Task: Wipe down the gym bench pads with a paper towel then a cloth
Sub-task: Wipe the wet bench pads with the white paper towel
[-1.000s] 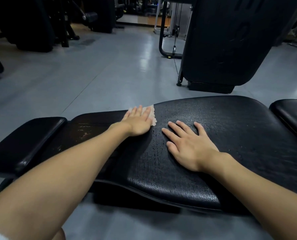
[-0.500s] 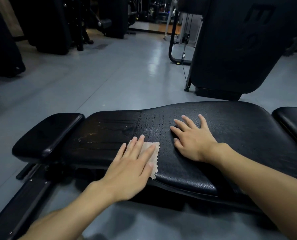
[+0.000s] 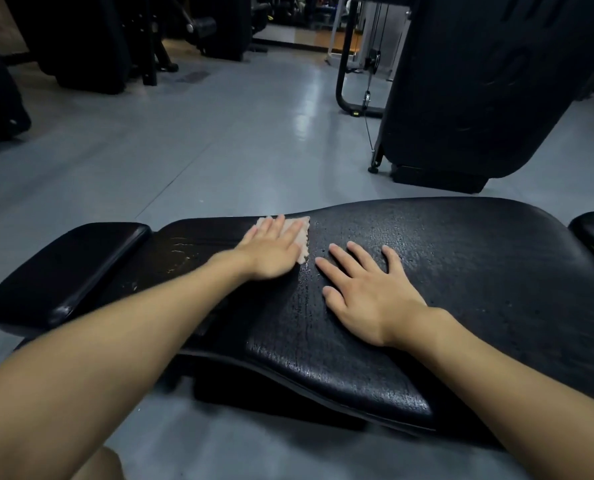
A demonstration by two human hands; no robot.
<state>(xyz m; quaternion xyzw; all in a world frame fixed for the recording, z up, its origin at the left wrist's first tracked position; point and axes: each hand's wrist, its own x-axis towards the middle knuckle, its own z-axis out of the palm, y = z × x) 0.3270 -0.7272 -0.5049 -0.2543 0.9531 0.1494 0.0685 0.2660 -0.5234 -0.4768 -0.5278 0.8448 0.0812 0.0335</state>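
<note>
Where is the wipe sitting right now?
Head view, left of centre: the wipe lies at the far edge of the main bench pad, pressed flat under the left hand, just left of the right hand.

Left hand (image 3: pixel 271 252) flat on paper towel (image 3: pixel 302 237) at bench pad (image 3: pixel 461 271) far edge, right hand (image 3: pixel 368 292) flat beside it

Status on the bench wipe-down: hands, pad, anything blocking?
Left hand flat on wipe, far edge of main pad. Right hand flat on main pad, empty. Nothing in the wipe's path.
</note>
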